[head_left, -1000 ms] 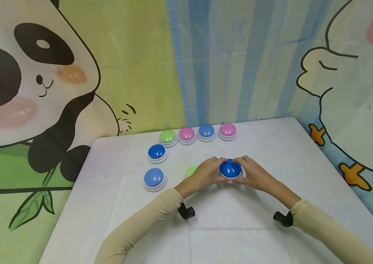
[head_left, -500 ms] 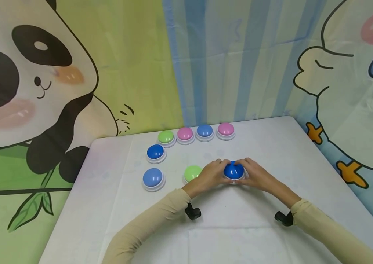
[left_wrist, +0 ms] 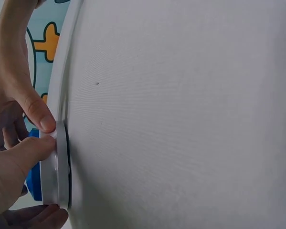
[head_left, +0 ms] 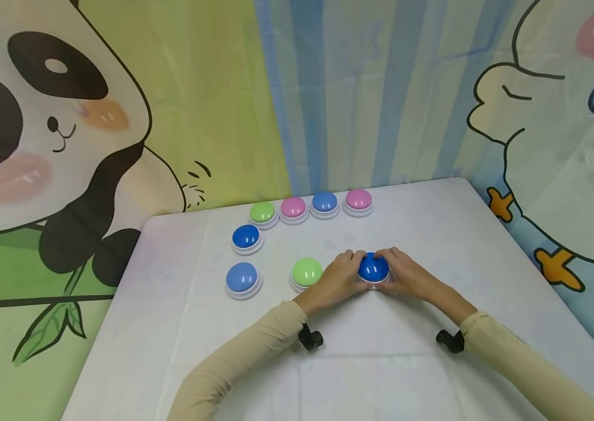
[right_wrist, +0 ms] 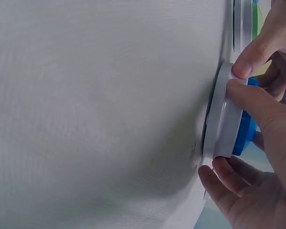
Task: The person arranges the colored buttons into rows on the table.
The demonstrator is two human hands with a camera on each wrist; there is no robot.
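A dark blue dome push button (head_left: 373, 268) with a white base lies between my two hands in the head view. My left hand (head_left: 338, 276) grips its left side, thumb low on the base. My right hand (head_left: 404, 277) grips the right side in the same way. In the left wrist view the white base (left_wrist: 56, 176) shows both thumbs side by side on its rim. The right wrist view shows the base (right_wrist: 224, 121) standing at the table surface; whether it touches cannot be told. A green push button (head_left: 307, 272) sits just left of my left hand, partly hidden behind it.
On the white table (head_left: 370, 380), a light blue button (head_left: 242, 277) and a dark blue button (head_left: 246, 237) stand at the left. Along the back edge are a green button (head_left: 262, 212), a pink one (head_left: 293, 207), a blue one (head_left: 324, 202) and another pink one (head_left: 358, 199).
Both hands have shifted slightly right with the dark blue button, mostly in the first half second. The green button beside the left hand has come into fuller view. The head view has tilted slightly.
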